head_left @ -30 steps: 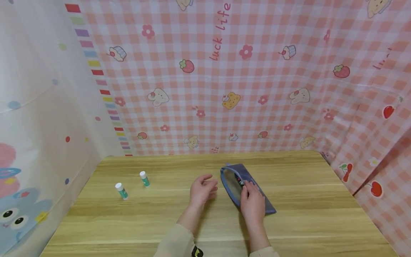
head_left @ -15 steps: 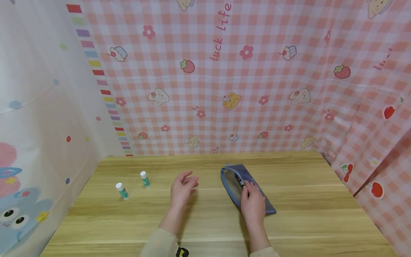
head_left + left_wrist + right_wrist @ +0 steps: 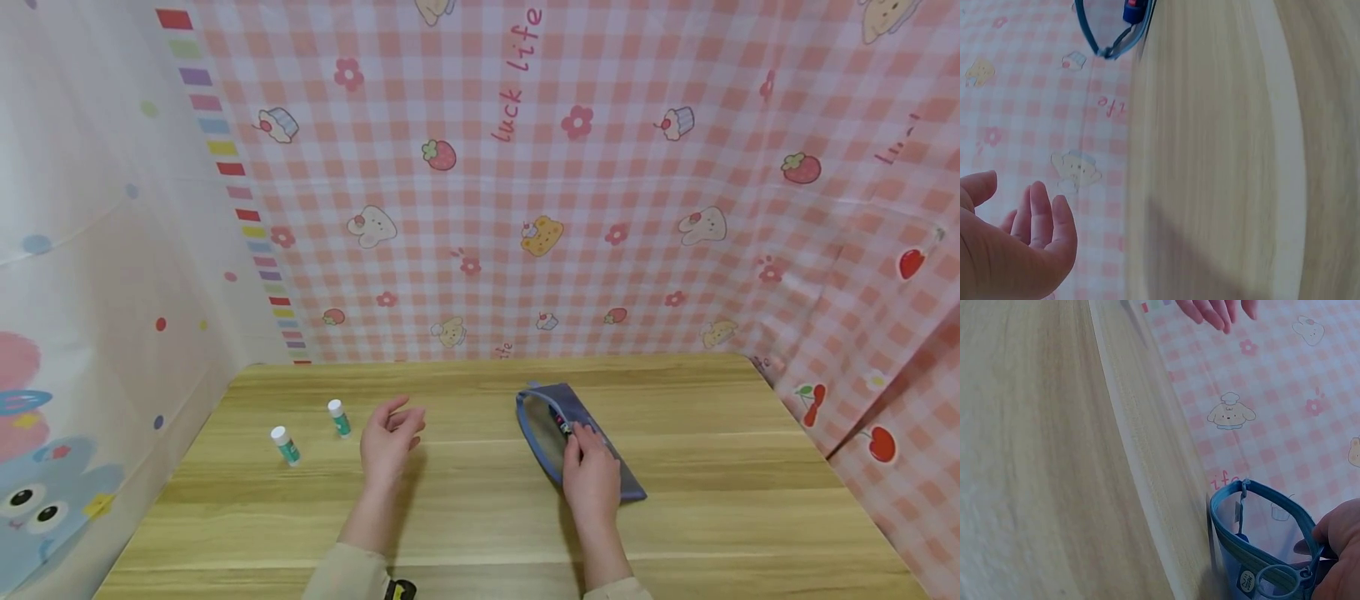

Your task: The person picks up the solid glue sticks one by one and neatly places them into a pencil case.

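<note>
A: Where does the blue pouch [image 3: 579, 408] lie relative to the fingers?

B: Directly at those of the right hand [image 3: 592, 475]. As the right-wrist view shows, thumb and fingers pinch the rim at the near end of the gaping mouth. A dark item [image 3: 558, 419] shows inside, partly hidden.

A: Does the pouch rest on the bench [image 3: 465, 508]?

B: It appears over the right-hand part; whether its base touches the wood cannot be told.

A: And the left hand [image 3: 388, 442]?

B: Its fingers are loosely bent and apart from the thumb, with nothing in their grasp. It lies between the pouch, well apart from it, and the two white-capped sticks, nearer the latter.

A: How are the sticks arranged?

B: The far stick [image 3: 340, 419] is near the left hand; the near stick [image 3: 286, 447] lies farther left, apart from its companion. Both have green labels.
</note>
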### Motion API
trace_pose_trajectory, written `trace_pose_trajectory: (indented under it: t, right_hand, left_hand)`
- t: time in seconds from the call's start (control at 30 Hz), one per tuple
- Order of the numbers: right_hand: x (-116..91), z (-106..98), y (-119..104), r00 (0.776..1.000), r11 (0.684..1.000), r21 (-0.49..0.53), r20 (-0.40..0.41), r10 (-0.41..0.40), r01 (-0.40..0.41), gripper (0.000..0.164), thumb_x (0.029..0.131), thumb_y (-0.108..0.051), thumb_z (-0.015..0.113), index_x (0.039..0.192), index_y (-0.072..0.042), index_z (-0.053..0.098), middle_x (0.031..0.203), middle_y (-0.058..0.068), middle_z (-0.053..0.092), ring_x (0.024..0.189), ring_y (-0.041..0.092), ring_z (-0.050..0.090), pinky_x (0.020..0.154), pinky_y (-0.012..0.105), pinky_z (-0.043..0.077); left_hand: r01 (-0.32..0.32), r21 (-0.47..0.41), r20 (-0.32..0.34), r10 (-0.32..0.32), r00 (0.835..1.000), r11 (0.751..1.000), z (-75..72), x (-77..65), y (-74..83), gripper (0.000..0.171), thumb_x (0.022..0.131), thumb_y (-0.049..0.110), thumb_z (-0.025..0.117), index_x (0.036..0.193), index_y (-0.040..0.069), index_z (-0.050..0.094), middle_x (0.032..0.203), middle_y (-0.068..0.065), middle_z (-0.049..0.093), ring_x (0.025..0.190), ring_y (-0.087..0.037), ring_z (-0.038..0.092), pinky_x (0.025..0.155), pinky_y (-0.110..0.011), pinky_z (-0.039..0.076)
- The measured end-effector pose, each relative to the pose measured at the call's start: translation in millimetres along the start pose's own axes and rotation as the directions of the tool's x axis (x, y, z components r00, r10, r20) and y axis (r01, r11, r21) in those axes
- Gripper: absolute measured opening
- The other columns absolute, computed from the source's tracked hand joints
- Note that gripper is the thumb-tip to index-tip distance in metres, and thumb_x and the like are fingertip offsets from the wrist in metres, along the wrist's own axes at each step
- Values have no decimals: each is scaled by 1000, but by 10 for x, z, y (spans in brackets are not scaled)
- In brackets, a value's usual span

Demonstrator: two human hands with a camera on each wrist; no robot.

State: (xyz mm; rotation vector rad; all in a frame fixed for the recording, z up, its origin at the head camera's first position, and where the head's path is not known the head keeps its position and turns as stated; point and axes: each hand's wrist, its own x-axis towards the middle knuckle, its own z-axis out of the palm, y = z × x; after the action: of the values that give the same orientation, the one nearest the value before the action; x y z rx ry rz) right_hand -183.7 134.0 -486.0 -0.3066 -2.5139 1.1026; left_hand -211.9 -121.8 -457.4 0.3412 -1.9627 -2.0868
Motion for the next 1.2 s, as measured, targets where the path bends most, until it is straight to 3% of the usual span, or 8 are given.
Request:
trace_pose_trajectory:
  t: [0.53,0.9,1.0,1.1,1.2]
  right_hand:
    - [1,-8,-15,1000,1000,0,4,14,-14,32,101,-10,52,127,4,63,131,27,58,126,45,50,104,75,26]
    - [-1,-1,-3,1000,1000,1,-4,6,-6,32,100,-10,53,127,4,64,130,27,58,125,46,50,102,76,26]
    - [0,2,0,1000,1000,5,-4,6,-6,32,100,-10,53,127,4,64,130,27,58,125,46,50,103,76,26]
    - [-3,6,3,1000,1000,8,-7,6,-6,32,100,-10,53,127,4,64,130,27,58,125,46,50,103,76,26]
    - [-8,9,5,1000,1000,9,-9,1,-1,32,100,-10,53,126,4,64,129,27,59,125,46,50,103,76,26]
  left_hand:
    - [-39,110,-158,57,986,993,-475,108,38,38,92,11,71,124,-5,58,93,-8,71,68,1,63,62,-16,55]
    - [-83,313,-265,171,949,946,-696,152,-32,38,88,9,73,120,-6,61,97,-18,69,67,8,54,59,-8,46]
    - [-71,349,-273,174,946,934,-734,177,-43,41,88,11,74,122,-7,59,102,-22,68,72,0,60,58,-7,45]
    - [-59,374,-272,171,947,925,-762,195,-55,45,88,13,74,125,-8,57,109,-27,65,85,-22,68,59,-6,44]
    - [-48,387,-271,164,949,921,-781,207,-70,48,89,14,73,127,-8,55,115,-29,63,98,-40,65,60,-6,42]
